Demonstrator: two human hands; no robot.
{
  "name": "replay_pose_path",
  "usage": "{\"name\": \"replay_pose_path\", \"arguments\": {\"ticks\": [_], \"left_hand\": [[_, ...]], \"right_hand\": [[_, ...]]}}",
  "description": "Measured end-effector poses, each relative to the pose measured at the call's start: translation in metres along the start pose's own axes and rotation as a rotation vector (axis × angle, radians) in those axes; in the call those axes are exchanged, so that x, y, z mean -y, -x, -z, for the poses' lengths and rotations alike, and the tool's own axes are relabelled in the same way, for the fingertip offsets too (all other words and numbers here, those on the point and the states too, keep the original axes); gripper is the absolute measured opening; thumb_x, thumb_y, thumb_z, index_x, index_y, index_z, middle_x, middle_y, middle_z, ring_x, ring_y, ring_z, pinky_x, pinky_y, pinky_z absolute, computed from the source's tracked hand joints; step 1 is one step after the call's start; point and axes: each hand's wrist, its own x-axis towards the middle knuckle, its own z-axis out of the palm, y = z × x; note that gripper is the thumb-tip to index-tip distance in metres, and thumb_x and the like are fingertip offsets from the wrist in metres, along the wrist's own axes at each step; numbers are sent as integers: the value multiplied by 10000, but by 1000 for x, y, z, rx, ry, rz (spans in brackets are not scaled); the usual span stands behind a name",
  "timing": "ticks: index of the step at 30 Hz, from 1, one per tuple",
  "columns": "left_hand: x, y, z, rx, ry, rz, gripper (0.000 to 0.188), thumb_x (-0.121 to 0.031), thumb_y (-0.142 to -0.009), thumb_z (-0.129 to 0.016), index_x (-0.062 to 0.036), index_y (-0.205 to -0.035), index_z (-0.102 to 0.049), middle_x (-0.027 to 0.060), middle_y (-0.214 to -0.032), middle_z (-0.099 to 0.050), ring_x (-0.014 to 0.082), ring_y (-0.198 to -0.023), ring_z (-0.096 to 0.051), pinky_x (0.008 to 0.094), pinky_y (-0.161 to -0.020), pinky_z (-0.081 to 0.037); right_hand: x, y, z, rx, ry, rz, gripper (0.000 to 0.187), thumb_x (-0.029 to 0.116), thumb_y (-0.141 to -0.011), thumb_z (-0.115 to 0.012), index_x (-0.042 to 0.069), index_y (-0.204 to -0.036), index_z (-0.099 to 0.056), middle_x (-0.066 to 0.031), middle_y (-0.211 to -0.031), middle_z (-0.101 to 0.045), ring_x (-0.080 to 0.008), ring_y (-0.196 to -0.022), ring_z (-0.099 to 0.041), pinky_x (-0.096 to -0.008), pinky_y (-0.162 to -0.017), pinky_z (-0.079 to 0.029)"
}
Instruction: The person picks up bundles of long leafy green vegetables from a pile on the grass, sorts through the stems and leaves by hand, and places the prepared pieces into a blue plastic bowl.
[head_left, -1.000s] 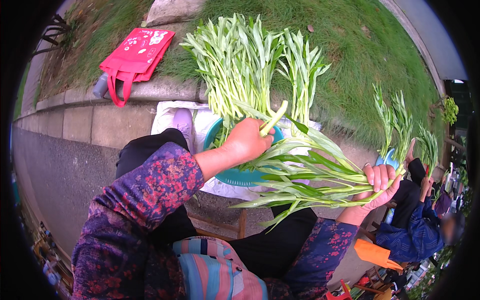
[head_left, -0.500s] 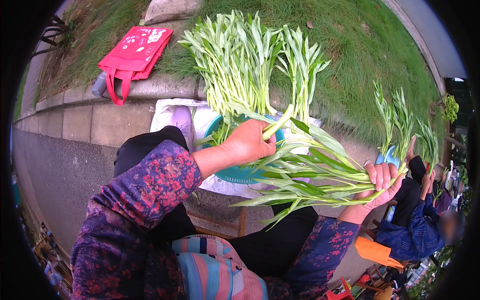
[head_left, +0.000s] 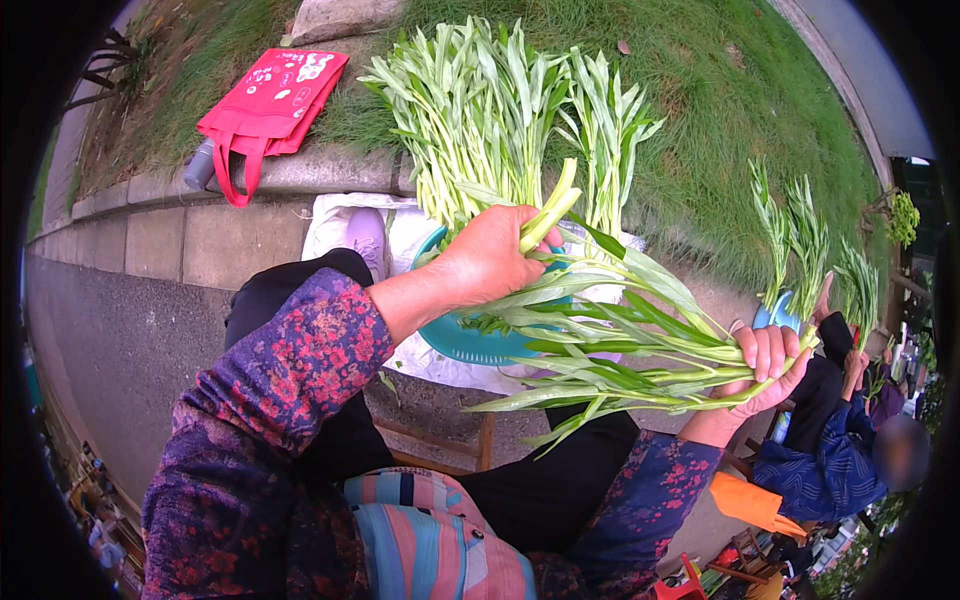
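Left hand (head_left: pixel 490 262) closed around one pale thick green stalk (head_left: pixel 548 215), lifted slightly higher than a moment ago, tip now pointing up above the knuckles. Right hand (head_left: pixel 765 368) clamped on the cut ends of a long-leaved green bundle (head_left: pixel 610 345), as before. Below the left hand, round teal plastic basin (head_left: pixel 462 342); beyond it, heaped loose greens (head_left: pixel 480 105) on grass. Looks like sorting mid-stalk.

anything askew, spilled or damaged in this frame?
Nothing stands out. The right hand grips a bundle of leafy green stalks by its stem ends; the left hand holds one pale stalk over a teal basin. The big greens pile lies tidy on the grass; the red bag lies flat.
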Motion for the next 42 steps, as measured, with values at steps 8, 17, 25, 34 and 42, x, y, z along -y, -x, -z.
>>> {"name": "replay_pose_path", "arguments": {"ticks": [8, 17, 25, 34, 42], "left_hand": [[-7, 5, -5, -68, -204, -107, 214, -61, -733, -699, -71, -942, -654, 19, -791, -618, 87, -746, -567, 252, -720, -474], [-3, 8, -10, -182, -475, -340, 183, -154, -748, -711, -120, -927, -696, 80, -816, -645, 223, -684, -623, 299, -645, -492], [-10, 10, -7, -181, -583, -497, 157, -147, -740, -710, -117, -893, -697, 77, -759, -615, 263, -670, -613, 321, -591, -487], [-10, 9, -3, -218, -611, -675, 172, -154, -696, -704, -143, -867, -698, 42, -721, -601, 264, -662, -606, 357, -573, -491], [-15, 9, -8, -12, -515, -388, 97, -68, -760, -679, -32, -850, -667, 67, -764, -611, 180, -681, -602, 268, -634, -474]], "right_hand": [[-1, 0, -2, -6, 1, 0, 240, 272, -935, -485, 69, -810, -499, 21, -580, -436, -69, -441, -372, -262, -547, -326], [-3, -2, -1, 2, -29, 2, 231, 271, -931, -491, 77, -806, -495, 20, -582, -441, -70, -437, -375, -265, -550, -328], [1, 1, -1, -1, -24, 3, 223, 269, -928, -499, 79, -810, -491, 24, -583, -435, -71, -439, -374, -268, -556, -327], [0, 1, 3, 13, -51, -4, 248, 297, -932, -490, 74, -826, -510, 19, -597, -436, -74, -452, -383, -273, -569, -328], [1, 1, 6, 9, -51, -10, 265, 310, -933, -473, 69, -834, -522, 31, -580, -443, -78, -458, -386, -269, -572, -330]]}}
